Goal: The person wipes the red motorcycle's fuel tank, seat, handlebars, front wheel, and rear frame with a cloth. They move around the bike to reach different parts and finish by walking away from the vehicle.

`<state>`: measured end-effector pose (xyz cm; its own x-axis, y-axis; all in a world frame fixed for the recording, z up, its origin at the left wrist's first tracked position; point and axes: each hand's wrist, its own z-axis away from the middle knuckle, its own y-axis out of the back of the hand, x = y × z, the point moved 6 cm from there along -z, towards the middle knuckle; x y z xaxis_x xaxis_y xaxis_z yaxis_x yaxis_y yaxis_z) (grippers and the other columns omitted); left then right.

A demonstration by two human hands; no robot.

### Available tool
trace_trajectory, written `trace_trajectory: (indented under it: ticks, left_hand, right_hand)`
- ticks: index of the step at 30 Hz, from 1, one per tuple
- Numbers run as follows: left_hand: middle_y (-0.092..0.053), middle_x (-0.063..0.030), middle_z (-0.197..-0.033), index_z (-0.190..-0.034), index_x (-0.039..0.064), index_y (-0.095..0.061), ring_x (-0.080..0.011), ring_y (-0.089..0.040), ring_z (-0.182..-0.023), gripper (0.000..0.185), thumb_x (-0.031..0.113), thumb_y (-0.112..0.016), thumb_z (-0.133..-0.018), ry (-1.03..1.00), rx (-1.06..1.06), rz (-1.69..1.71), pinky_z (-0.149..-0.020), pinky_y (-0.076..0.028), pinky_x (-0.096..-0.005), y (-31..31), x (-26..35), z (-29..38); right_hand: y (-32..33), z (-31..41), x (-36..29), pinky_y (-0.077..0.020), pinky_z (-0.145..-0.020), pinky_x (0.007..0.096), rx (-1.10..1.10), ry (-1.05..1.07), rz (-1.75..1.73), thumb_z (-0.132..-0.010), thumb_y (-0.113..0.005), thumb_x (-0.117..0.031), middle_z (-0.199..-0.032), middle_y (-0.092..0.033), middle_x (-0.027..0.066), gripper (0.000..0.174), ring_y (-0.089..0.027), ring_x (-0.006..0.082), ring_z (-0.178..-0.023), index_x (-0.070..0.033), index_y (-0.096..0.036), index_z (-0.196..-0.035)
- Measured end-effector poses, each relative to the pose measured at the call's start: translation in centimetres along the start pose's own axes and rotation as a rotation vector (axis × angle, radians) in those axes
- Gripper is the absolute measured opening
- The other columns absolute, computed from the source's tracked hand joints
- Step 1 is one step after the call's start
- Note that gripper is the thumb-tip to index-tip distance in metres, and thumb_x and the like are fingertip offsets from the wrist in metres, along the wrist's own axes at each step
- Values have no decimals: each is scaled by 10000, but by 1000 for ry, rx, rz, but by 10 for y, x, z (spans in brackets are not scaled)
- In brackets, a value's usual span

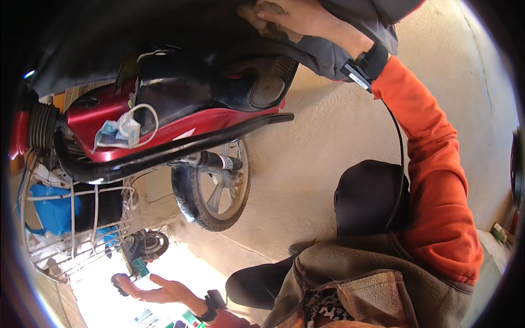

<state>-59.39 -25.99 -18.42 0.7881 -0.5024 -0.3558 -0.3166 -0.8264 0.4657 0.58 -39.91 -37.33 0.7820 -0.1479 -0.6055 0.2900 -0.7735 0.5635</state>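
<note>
My right hand (293, 18), at the top, grips a crumpled brown cloth (292, 34) against a dark grey fabric cover (324, 53). That cover lies over the upper part of a red and black motorbike (192, 88). My left hand (166, 290) reaches leftward at the bottom, its thumb apart from the fingers. A dark rounded thing (119, 285) shows at its fingertips; glare hides whether it is held or only behind them. A blue and white face mask (119, 132) rests on the red bodywork, above the black crash bar (180, 153).
The motorbike's spoked wheel (221, 188) stands on the concrete floor (295, 156). A wire basket (96, 205) holds a blue bag (53, 207). Another bike (143, 248) with a green plate stands in bright light beyond. A black cable (400, 147) hangs from my right wristband (371, 61).
</note>
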Motion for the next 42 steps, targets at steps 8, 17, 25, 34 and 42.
trace_trajectory:
  ticks: [8,17,25,34,42]
  left_hand:
    - [-488,-181,-1519,-1459,40,-462,-378,-414,-1446,512,371,-520,-1073,23,-277,122,-1177,-345,-568,-7,26,14]
    - [-536,-215,-1430,-1304,9,-576,-406,-501,-1359,382,288,-576,-1044,-89,-390,177,-1091,-434,-554,4,74,4]
    - [-536,-252,-1440,-1221,11,-616,-439,-512,-1337,352,52,-678,-877,-151,-496,267,-1092,-413,-551,-6,102,8]
    - [-551,-233,-1430,-1123,37,-683,-417,-519,-1344,370,-80,-712,-773,-58,-701,289,-1088,-426,-517,-7,103,20]
    - [-589,-204,-1381,-1085,28,-707,-383,-536,-1327,243,22,-689,-844,40,-812,378,-1119,-416,-501,-13,105,38]
  right_hand:
    - [-29,37,-26,-532,-732,415,156,26,-93,-986,-665,-300,-914,-688,133,287,-676,343,-821,-109,-655,-1200]
    - [-54,34,-104,-576,-740,332,335,222,-666,-945,-733,-228,-1074,-645,103,258,-697,250,-889,-84,-675,-1150]
    - [-129,73,-75,-590,-705,393,-206,106,-302,-973,-635,-170,-1207,-625,164,224,-712,332,-900,-115,-651,-1190]
    - [-187,20,-36,-571,-834,447,-120,-233,-755,-1054,-520,-190,-1101,-709,236,388,-709,391,-925,-79,-553,-1425]
    - [-151,55,-67,-594,-861,435,-351,-75,-284,-987,-544,-114,-1002,-733,194,375,-725,334,-981,-55,-619,-1349]
